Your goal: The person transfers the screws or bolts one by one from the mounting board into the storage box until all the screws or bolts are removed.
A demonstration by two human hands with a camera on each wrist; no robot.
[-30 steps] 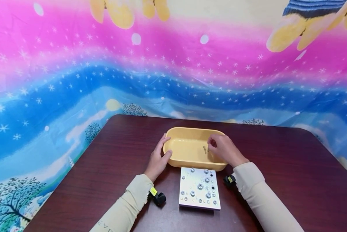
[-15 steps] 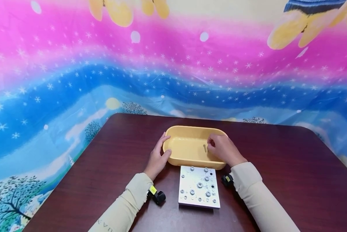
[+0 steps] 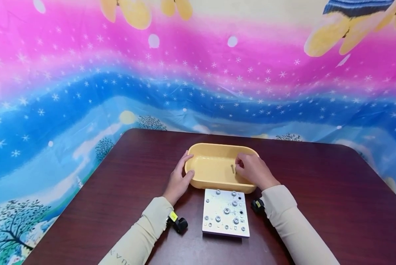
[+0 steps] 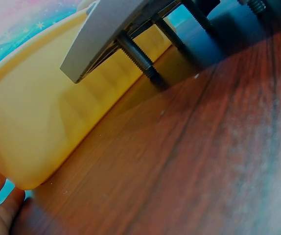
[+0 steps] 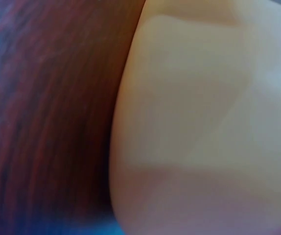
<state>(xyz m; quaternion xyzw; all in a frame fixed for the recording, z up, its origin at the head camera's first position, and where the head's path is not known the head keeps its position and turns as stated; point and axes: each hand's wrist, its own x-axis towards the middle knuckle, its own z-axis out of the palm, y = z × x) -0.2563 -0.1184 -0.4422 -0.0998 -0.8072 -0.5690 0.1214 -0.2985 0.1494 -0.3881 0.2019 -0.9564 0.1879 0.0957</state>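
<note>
A yellow oblong tray point(image 3: 214, 176) lies across the middle of the table. My left hand point(image 3: 178, 183) grips its left end, thumb at the near rim and fingers along the far side. My right hand point(image 3: 253, 170) reaches down inside the right part, its fingers bent and thumb and index together at a small bolt whose tip shows below them. A second brass-coloured bolt point(image 3: 232, 169) lies on the tray floor just left of those fingertips. In the right wrist view the tray wall point(image 5: 189, 117) fills most of the picture and hides the hand.
Against the tray's near side sits a silver metal plate point(image 3: 214, 206) with several socket-head bolts set in it. Threaded shanks point(image 4: 138, 56) stick out beneath it in the left wrist view. The dark wooden table point(image 3: 323, 184) backs onto a printed cloth point(image 3: 198, 88).
The view shifts slightly. Both hands keep their places on and in the tray, and the loose bolt stays where it lay.
</note>
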